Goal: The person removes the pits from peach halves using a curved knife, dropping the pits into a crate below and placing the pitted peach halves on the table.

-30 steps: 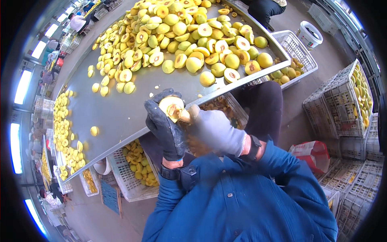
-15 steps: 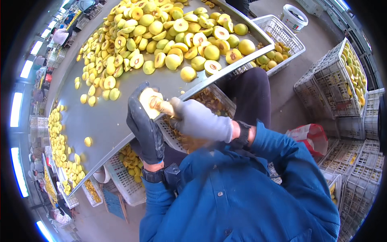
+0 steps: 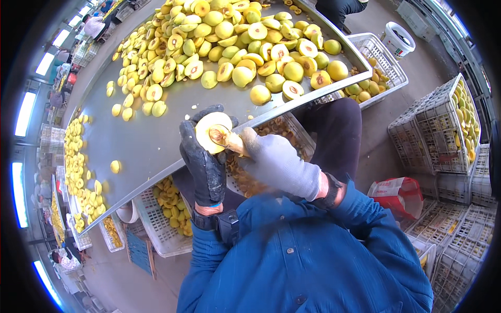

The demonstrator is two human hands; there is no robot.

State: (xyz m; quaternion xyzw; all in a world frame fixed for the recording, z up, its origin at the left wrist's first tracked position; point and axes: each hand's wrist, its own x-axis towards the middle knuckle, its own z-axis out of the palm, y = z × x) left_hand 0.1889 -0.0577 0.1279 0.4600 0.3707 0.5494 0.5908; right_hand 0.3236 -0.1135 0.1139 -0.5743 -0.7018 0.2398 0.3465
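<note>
My left hand (image 3: 205, 169), in a dark glove, curls round a halved yellow peach (image 3: 210, 124) with its cut face turned up. My right hand (image 3: 282, 163), in a light grey glove, grips a short pale-brown tool (image 3: 236, 144). The tool's tip meets the brown centre of the peach half; its exact shape is hard to make out. Both hands are over the near edge of a metal table (image 3: 151, 138). Beyond them a big heap of whole and halved peaches (image 3: 224, 47) lies on the table.
Below the table edge, crates hold fruit pieces (image 3: 175, 208) and scraps (image 3: 261, 177). A white crate (image 3: 383, 57) and a bucket (image 3: 398, 39) stand at the far right. Stacked crates (image 3: 433, 122) and a red-and-white bag (image 3: 397, 198) are on the right. Another person's leg (image 3: 336, 10) shows beyond the table.
The whole view has shifted slightly, so the table and heap appear lower and further right. Both hands keep their hold; the peach half's cut face and the tool show more sharply now.
</note>
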